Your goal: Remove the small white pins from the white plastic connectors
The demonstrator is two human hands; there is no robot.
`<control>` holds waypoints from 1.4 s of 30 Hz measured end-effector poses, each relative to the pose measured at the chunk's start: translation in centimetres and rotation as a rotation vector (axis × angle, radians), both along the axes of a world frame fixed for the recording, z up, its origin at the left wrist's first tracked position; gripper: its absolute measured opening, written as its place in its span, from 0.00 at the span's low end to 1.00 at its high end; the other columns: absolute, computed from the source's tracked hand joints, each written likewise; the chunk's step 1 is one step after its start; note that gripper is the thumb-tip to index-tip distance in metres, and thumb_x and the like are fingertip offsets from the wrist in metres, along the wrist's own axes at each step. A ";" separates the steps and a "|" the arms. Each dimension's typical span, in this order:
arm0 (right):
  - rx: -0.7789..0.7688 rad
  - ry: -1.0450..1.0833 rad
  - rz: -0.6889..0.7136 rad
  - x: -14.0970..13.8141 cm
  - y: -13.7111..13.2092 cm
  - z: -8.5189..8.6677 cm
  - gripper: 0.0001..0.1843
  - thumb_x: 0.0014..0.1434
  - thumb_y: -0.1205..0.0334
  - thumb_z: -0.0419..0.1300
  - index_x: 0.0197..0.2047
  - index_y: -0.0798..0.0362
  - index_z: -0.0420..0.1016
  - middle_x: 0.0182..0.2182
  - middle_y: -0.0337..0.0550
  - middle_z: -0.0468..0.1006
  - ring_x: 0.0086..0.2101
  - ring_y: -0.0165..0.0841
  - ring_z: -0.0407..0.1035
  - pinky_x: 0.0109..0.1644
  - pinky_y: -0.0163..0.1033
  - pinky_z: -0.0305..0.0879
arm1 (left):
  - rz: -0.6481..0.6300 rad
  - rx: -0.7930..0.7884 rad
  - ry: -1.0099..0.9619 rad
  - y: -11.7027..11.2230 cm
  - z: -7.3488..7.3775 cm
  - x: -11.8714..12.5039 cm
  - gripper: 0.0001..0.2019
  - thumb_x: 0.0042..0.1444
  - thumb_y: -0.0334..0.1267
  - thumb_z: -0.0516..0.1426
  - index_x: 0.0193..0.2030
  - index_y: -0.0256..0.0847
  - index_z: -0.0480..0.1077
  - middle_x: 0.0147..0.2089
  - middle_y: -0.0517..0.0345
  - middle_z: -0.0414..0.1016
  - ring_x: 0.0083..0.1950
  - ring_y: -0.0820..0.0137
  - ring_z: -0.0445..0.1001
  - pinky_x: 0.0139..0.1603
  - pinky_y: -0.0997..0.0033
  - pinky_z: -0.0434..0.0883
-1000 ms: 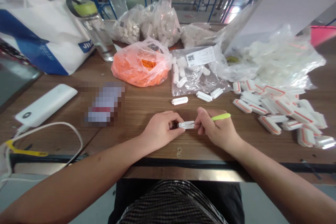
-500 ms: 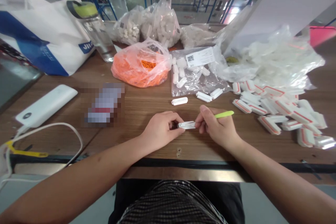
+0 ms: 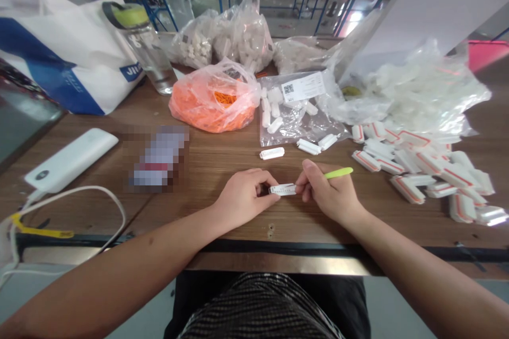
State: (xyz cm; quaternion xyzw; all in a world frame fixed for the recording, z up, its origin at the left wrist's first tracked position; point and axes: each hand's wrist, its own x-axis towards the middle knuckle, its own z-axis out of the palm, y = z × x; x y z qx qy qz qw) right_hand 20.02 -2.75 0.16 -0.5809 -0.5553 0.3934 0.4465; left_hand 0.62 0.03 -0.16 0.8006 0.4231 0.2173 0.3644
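Observation:
My left hand point(image 3: 242, 196) rests on the wooden table point(image 3: 222, 161), its fingers pinched on the left end of a small white plastic piece point(image 3: 281, 189). My right hand point(image 3: 328, 194) is closed on a thin lime-green tool point(image 3: 338, 172) and touches the piece's right end. Three loose white pieces lie just beyond, one point(image 3: 272, 153) near the hands. An orange-filled plastic bag point(image 3: 212, 98) and a clear labelled bag point(image 3: 296, 108) of white pieces sit farther back.
Several white pieces with orange strips point(image 3: 425, 169) are heaped at the right beside crumpled clear bags point(image 3: 421, 90). A white power bank point(image 3: 69, 159) with a cable point(image 3: 79, 196) lies left. A water bottle point(image 3: 145, 45) and a white-blue bag point(image 3: 67, 47) stand at back left.
The green tool's free end tilted slightly up and to the right a second ago; since then both hands have stayed put on the white piece.

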 end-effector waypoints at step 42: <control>0.041 -0.087 0.065 0.4 -0.1 0.0 0.28 0.65 0.46 0.51 0.20 0.55 0.72 0.14 0.40 0.72 0.14 0.25 0.65 0.19 0.31 0.60 | 0.006 -0.027 -0.011 -0.1 0.1 0.0 0.04 0.51 0.35 0.63 0.36 0.41 0.76 0.27 0.65 0.68 0.25 0.76 0.63 0.29 0.74 0.61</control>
